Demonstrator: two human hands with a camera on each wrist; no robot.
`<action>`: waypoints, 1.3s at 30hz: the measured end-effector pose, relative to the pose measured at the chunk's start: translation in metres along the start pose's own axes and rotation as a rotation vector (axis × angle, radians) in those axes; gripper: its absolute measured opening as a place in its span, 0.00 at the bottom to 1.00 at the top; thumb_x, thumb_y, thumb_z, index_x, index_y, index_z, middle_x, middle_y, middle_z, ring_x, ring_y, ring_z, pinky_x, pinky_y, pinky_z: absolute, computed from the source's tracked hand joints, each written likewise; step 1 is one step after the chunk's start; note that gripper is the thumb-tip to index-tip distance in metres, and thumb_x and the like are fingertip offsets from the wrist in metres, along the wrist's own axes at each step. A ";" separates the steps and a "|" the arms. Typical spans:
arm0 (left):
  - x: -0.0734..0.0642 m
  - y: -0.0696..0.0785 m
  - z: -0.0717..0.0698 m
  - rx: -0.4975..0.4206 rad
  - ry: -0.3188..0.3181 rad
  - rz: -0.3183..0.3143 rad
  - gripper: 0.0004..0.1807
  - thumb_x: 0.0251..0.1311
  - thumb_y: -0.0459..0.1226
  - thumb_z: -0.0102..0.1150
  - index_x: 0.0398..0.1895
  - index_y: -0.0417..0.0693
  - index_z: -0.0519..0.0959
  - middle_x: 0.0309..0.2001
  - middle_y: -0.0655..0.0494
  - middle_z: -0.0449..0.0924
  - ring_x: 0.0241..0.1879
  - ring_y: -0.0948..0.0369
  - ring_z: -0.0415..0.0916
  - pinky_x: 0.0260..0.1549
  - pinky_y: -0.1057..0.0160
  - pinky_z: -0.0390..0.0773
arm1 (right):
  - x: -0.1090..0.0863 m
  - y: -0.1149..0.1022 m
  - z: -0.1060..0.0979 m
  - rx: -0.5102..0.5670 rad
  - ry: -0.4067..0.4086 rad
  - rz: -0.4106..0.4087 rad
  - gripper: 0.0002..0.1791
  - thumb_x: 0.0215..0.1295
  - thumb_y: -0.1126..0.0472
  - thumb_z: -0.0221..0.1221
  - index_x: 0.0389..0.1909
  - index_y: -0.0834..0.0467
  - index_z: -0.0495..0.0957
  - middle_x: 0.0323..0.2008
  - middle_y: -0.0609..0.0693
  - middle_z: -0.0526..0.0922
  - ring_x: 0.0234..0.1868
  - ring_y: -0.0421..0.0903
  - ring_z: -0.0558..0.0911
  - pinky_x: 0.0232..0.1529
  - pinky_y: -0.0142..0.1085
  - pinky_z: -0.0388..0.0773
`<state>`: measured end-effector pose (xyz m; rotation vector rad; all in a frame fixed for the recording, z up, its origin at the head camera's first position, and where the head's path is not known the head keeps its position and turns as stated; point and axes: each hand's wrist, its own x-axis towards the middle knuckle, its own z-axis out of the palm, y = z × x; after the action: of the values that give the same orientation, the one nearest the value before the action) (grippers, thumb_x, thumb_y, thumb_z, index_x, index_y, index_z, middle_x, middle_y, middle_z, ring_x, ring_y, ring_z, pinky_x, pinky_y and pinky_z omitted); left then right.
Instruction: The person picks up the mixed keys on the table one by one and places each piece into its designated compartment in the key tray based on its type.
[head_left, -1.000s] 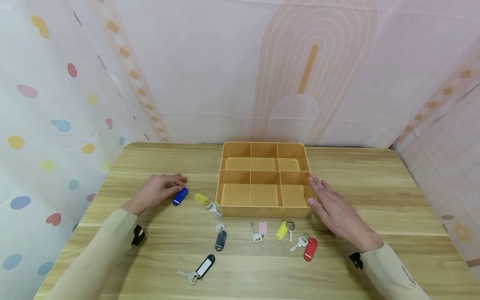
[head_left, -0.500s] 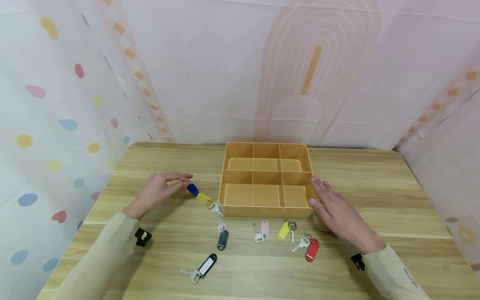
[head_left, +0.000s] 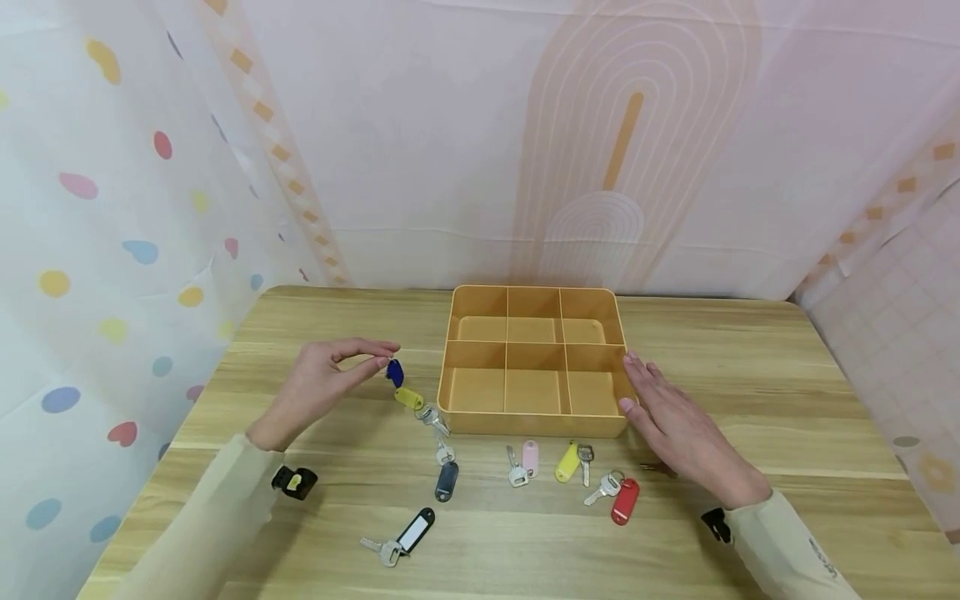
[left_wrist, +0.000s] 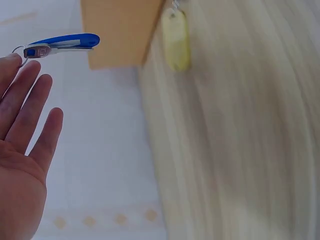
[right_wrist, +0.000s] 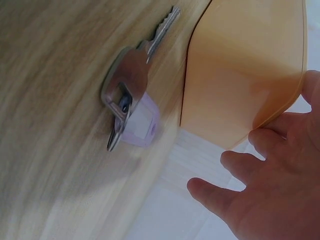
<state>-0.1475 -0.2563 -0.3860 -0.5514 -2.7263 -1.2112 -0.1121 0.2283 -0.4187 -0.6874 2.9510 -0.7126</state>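
Note:
By its ring, my left hand (head_left: pixel 318 379) pinches a blue key tag (head_left: pixel 395 372) with thumb and finger. In the left wrist view, the blue tag (left_wrist: pixel 75 39) hangs together with a key (left_wrist: pixel 37 51), off the table. Just below it in the head view lies a yellow key tag (head_left: pixel 408 398) with its key (head_left: pixel 432 417). Fairly straight fingers of my right hand (head_left: pixel 682 433) touch the right side of the orange six-part box (head_left: pixel 532 425). Near that hand, the right wrist view has a key (right_wrist: pixel 125 82) with a purple tag (right_wrist: pixel 141 125) on the table.
In front of the box lie keys with a dark grey tag (head_left: pixel 447 482), a black tag (head_left: pixel 417 532), a pink tag (head_left: pixel 531 457), a second yellow tag (head_left: pixel 567 462) and a red tag (head_left: pixel 624 502). A patterned cloth (head_left: pixel 420 150) hangs behind the table (head_left: pixel 720 350).
My left hand has lifted the blue key tag off the table and moved it right, towards the box. My right hand stays at the box's side.

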 end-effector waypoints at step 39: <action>0.037 0.040 0.076 0.113 -0.132 0.361 0.07 0.65 0.30 0.68 0.44 0.42 0.89 0.51 0.49 0.88 0.56 0.51 0.84 0.59 0.49 0.80 | 0.004 -0.001 0.003 -0.010 0.008 -0.017 0.35 0.85 0.48 0.42 0.82 0.64 0.49 0.81 0.61 0.51 0.80 0.66 0.52 0.75 0.64 0.54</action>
<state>-0.1637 -0.1645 -0.4005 -1.0850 -2.6166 -0.9565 -0.1153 0.2244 -0.4211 -0.7130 2.9616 -0.7041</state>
